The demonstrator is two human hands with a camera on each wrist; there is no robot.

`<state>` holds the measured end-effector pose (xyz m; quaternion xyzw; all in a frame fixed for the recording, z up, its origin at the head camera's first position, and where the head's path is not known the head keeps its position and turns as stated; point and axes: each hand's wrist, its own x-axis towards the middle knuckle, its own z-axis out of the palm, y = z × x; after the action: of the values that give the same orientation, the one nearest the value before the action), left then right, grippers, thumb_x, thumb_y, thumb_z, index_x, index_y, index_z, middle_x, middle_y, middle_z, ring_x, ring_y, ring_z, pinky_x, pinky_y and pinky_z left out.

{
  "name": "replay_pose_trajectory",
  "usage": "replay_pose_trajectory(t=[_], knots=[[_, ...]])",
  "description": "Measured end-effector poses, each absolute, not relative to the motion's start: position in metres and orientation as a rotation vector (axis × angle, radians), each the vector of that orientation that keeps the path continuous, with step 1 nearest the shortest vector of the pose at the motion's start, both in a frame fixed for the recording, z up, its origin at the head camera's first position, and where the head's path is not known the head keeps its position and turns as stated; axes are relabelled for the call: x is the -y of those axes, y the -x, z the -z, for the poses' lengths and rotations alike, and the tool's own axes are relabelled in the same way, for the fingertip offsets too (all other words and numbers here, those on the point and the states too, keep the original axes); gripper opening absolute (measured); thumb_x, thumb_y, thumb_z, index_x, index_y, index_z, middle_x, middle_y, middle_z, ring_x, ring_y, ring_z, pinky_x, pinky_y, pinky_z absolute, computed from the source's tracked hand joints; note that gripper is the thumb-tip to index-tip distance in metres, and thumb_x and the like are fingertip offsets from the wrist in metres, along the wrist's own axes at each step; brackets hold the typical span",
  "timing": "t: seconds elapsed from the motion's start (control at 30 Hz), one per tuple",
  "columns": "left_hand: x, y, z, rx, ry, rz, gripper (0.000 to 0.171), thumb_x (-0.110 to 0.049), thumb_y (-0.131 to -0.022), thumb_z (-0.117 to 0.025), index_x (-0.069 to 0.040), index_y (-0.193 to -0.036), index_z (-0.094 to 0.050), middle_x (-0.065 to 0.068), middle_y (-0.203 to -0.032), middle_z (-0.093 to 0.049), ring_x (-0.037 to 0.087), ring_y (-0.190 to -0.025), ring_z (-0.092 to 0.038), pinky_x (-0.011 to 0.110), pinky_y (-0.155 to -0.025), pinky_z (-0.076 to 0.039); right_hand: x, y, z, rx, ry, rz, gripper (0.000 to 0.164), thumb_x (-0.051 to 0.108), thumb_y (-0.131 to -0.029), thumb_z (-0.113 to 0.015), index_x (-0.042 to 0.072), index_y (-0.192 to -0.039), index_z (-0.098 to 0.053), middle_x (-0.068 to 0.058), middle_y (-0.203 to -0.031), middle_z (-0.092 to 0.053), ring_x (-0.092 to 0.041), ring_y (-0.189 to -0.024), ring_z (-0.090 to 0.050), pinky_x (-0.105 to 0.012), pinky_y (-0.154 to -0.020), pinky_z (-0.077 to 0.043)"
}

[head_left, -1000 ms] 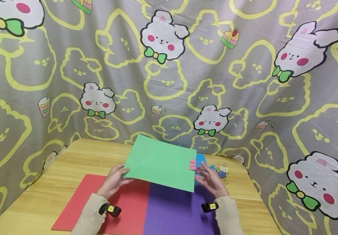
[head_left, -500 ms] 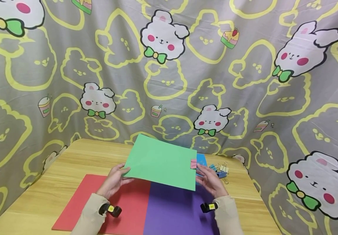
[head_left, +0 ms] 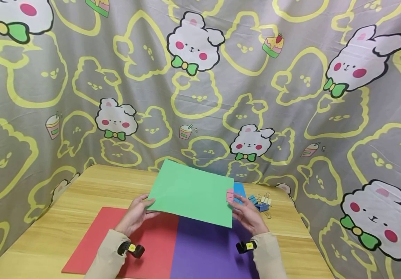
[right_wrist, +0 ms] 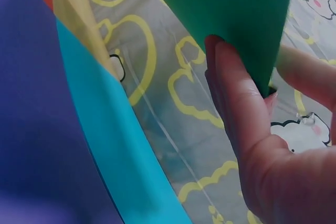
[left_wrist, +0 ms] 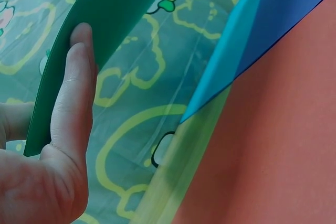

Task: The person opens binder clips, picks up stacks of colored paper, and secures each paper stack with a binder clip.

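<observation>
A green sheet (head_left: 191, 193) is held tilted above the table, its left edge pinched by my left hand (head_left: 137, 215) with the thumb on the front and fingers behind. A pink binder clip (head_left: 230, 195) sits on its right edge. My right hand (head_left: 251, 215) pinches at that clip: in the right wrist view its fingers (right_wrist: 236, 87) lie behind the sheet and the thumb is on the other side. The clip is mostly hidden there. In the left wrist view the fingers (left_wrist: 76, 93) rest along the back of the sheet.
A red sheet (head_left: 92, 240) and a purple sheet (head_left: 207, 252) lie side by side on the wooden table (head_left: 47, 232). Behind the green one is a blue sheet (head_left: 239, 190). Several binder clips (head_left: 262, 207) lie at the back right. A patterned curtain (head_left: 200, 89) hangs behind.
My right hand has moved in from beside the sheet's right edge to the pink binder clip. The left hand and the green sheet have hardly moved.
</observation>
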<state>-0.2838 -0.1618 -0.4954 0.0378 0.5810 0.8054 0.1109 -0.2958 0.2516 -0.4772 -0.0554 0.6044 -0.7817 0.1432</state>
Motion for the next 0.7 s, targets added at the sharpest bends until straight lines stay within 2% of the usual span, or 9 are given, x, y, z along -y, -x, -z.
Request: replay_pose_trajectory(t=[0.17, 0.27, 0.5, 0.7], knots=[[0.1613, 0.2838, 0.4958, -1.720, -0.105, -2.359, 0.055, -0.014, -0.110, -0.047, 0.011, -0.154, -0.025, -0.004, -0.109, -0.071, 0.010, -0.099, -0.075, 0.038, -0.094, -0.062, -0.2480, 0.2959, 0.4785, -1.719, 0.167, 2.255, 0.077, -0.001, -0.105, -0.052, 0.000, -0.163, -0.001, 0.004, -0.104, -0.066, -0.001, -0.080, -0.068, -0.022, -0.079, -0.060], [0.1608, 0.2842, 0.4957, -1.730, -0.095, -2.357, 0.055, -0.014, -0.110, -0.048, 0.011, -0.154, -0.025, -0.004, -0.109, -0.071, 0.010, -0.098, -0.075, 0.037, -0.092, -0.063, -0.2460, 0.2948, 0.4775, -1.744, 0.143, 2.260, 0.076, -0.001, -0.105, -0.052, 0.000, -0.162, -0.003, 0.002, -0.106, -0.063, -0.001, -0.077, -0.064, -0.020, -0.076, -0.059], [0.1614, 0.2838, 0.4947, -1.752, -0.090, -2.337, 0.057, -0.016, -0.111, -0.048, 0.009, -0.156, -0.024, 0.000, -0.114, -0.070, 0.012, -0.099, -0.075, 0.037, -0.091, -0.063, -0.2437, 0.2962, 0.4776, -1.760, 0.123, 2.266, 0.071, -0.003, -0.105, -0.050, 0.000, -0.161, -0.007, 0.000, -0.105, -0.064, -0.004, -0.085, -0.068, -0.023, -0.080, -0.060], [0.1617, 0.2827, 0.4931, -1.767, -0.098, -2.323, 0.059, -0.017, -0.111, -0.049, 0.009, -0.156, -0.023, 0.002, -0.116, -0.068, 0.013, -0.100, -0.074, 0.036, -0.089, -0.064, -0.2457, 0.2952, 0.4772, -1.746, 0.166, 2.245, 0.072, -0.003, -0.105, -0.049, 0.000, -0.161, -0.004, -0.002, -0.112, -0.060, -0.004, -0.087, -0.068, -0.021, -0.079, -0.060]])
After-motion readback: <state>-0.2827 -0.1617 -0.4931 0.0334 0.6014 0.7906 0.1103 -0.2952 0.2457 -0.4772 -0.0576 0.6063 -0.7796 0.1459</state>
